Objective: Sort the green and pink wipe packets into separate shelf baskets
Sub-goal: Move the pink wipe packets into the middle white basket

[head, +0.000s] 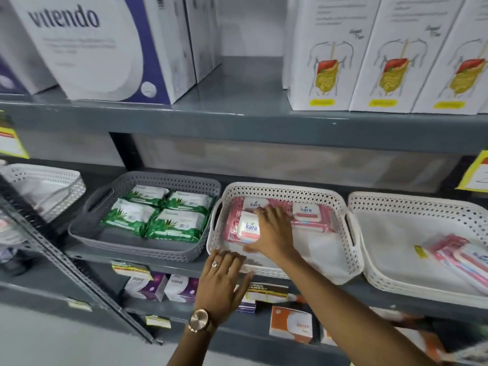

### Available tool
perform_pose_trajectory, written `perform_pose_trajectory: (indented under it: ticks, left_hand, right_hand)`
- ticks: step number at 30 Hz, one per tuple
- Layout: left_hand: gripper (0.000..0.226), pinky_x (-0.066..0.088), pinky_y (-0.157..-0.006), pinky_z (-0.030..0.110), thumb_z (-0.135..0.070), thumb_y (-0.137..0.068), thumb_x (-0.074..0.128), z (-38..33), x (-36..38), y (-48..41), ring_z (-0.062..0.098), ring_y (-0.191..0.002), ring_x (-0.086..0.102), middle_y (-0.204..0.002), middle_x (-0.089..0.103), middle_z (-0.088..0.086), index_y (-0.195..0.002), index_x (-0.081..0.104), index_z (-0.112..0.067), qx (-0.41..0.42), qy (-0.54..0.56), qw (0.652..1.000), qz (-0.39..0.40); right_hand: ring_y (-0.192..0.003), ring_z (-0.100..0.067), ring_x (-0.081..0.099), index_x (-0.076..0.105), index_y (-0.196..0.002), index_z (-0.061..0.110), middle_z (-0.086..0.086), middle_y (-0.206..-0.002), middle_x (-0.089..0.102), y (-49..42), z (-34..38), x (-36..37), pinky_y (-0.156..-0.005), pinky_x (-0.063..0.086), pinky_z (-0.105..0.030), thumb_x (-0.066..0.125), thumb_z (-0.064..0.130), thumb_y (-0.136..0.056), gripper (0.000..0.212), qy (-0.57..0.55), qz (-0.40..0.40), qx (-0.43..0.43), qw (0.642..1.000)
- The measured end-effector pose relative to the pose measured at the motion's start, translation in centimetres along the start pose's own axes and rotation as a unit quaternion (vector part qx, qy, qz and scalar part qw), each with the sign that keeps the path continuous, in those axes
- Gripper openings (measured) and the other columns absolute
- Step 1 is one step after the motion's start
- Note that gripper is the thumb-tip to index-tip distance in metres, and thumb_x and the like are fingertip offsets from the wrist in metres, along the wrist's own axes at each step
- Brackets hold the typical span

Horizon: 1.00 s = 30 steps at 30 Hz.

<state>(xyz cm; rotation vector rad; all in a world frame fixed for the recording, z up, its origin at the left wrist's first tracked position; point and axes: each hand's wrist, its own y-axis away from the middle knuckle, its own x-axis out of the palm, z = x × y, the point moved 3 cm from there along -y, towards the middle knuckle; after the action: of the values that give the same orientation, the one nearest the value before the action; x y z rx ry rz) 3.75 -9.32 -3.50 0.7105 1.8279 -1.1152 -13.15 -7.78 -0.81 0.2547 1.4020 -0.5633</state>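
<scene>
Nearest the camera, the left hand (221,281) wore a round-faced watch (199,320) at the wrist and a ring, and it lay flat against the front rim of the white basket (340,262), its fingers (232,256) stretched out and curled lightly over the edge, gripping no packet. Above it the right hand (274,233) reached into that same basket, palm down and fingers spread, resting across the pink wipe packets (247,225); whether it pinched one or only pressed on them could not be told. One pink packet with a white "kara" lid lay at the left of the basket beneath the thumb, another sat behind it at the back wall, and a third (310,215) lay to the right of the hand. Just beside this basket, on its left, stood the grey basket (87,225) holding four green wipe packets (158,215) laid in two rows of two. To the right, a second white basket (375,260) held a few more pink-edged packets (462,257) near its right end. All three baskets stood on a grey shelf (237,120), with large white boxes (369,54) on the shelf above.
</scene>
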Motion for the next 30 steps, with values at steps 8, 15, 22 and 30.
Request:
perform_pose_trajectory:
  ticks: [8,15,22,30]
  left_hand:
    - [0.046,0.037,-0.096,0.039,-0.054,-0.094,0.035,-1.3,-0.1,-1.0,0.025,-0.102,0.057,-0.107,0.064,0.000,-0.107,0.062,-0.019,-0.016,-0.010,0.999,-0.025]
    - [0.041,0.040,-0.083,0.036,-0.051,-0.094,0.037,-8.0,0.5,-4.3,0.024,-0.093,0.058,-0.103,0.066,0.001,-0.102,0.061,-0.019,0.074,0.011,0.997,-0.024]
    - [0.058,0.049,-0.078,0.038,-0.060,-0.094,0.018,-13.8,3.7,-5.7,0.022,-0.089,0.064,-0.098,0.071,-0.002,-0.105,0.062,-0.024,0.105,-0.024,0.988,0.112]
    - [0.044,0.053,-0.060,0.031,-0.050,-0.092,0.032,-13.7,4.7,-5.5,0.018,-0.066,0.066,-0.077,0.071,-0.005,-0.086,0.066,-0.022,0.124,-0.062,0.988,0.066]
  right_hand:
    - [-0.126,-0.025,0.047,0.051,-0.131,0.014,-0.006,-0.135,0.056,1.8,-3.8,-3.8,-0.103,0.041,-0.036,0.067,0.057,-0.076,0.071,-0.157,-0.093,0.037,0.982]
    - [-0.119,-0.029,0.051,0.062,-0.120,0.009,-0.012,-0.122,0.064,5.9,-13.2,-8.6,-0.098,0.042,-0.033,0.063,0.033,-0.088,0.040,-0.187,-0.208,0.139,0.950]
    - [-0.133,-0.038,0.037,0.046,-0.135,0.001,-0.022,-0.140,0.047,10.9,-25.6,-9.1,-0.112,0.034,-0.044,0.067,0.011,-0.080,0.059,-0.097,-0.114,0.317,0.937]
    - [-0.147,-0.040,0.000,0.003,-0.150,0.004,-0.021,-0.159,0.001,15.4,-33.8,-7.8,-0.121,0.007,-0.053,0.061,0.018,-0.083,0.090,-0.014,0.045,0.493,0.869]
